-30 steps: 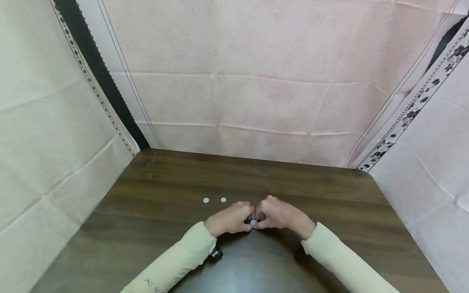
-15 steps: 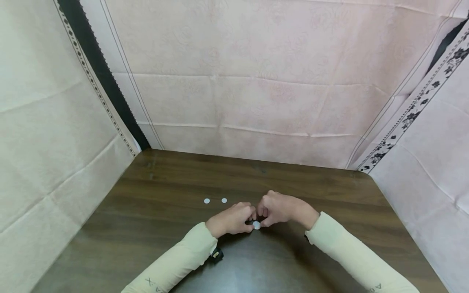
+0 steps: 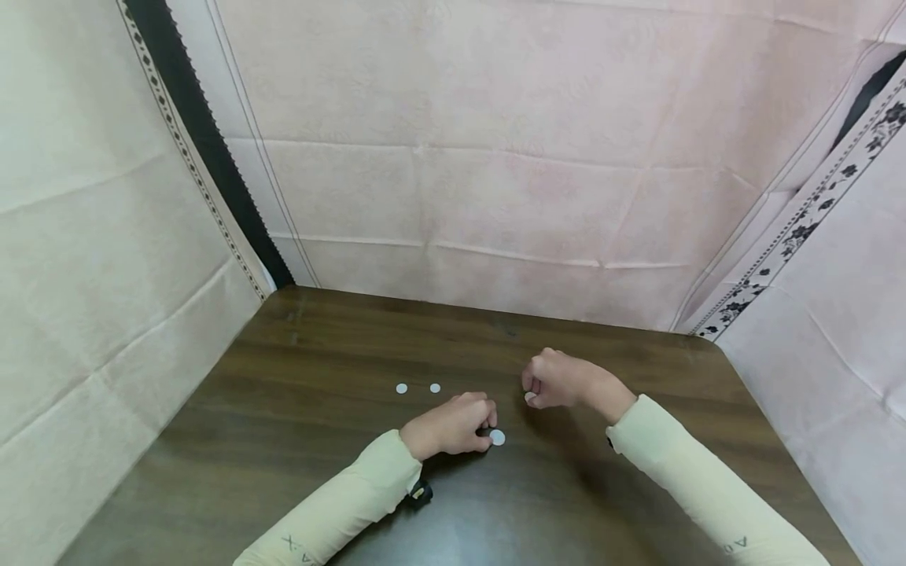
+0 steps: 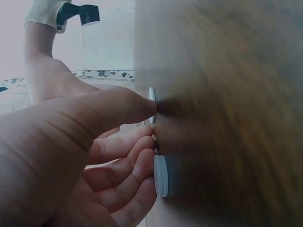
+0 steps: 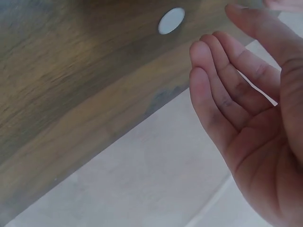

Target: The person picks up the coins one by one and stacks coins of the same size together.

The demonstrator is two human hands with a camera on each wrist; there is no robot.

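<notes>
My left hand point(image 3: 453, 424) rests on the table point(image 3: 340, 424) with loosely bent fingers. A flat round white disc point(image 3: 498, 437) lies right at its thumb tip. In the left wrist view the thumb point(image 4: 128, 106) partly covers a thin disc point(image 4: 152, 105), and a thicker disc point(image 4: 161, 176) is close to the bent fingers. My right hand point(image 3: 566, 379) is farther back and to the right, with a disc point(image 3: 530, 397) at its fingertips. The right wrist view shows relaxed fingers point(image 5: 201, 80) and thumb apart, and a disc point(image 5: 171, 21) lying on the wood beyond them.
Two more white discs, one farther left point(image 3: 401, 388) and one nearer the hand point(image 3: 435, 387), lie behind my left hand. Pale cloth point(image 3: 453, 196) hangs behind the table's far edge and on both sides. A small black device point(image 3: 419, 494) sits under my left wrist.
My right hand has parted from the left and moved right and back, and a disc now shows at its fingertips. The left hand has stayed nearly in place beside its disc.
</notes>
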